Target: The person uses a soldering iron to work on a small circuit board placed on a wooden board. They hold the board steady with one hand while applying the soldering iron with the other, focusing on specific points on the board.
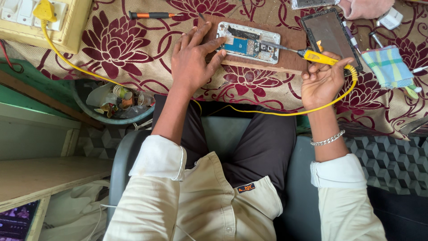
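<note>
An opened phone with its circuit board bare lies on a brown wooden board on the flowered cloth. My left hand rests flat beside it, fingertips pressing its left end. My right hand grips a yellow soldering iron whose metal tip reaches the phone's right side. Its yellow cord loops across my lap.
A detached phone screen lies right of the board, a checked cloth beyond it. An orange-handled screwdriver sits at the back, a switchboard at top left. A bin of scraps stands under the table edge. Another person's hand shows at top right.
</note>
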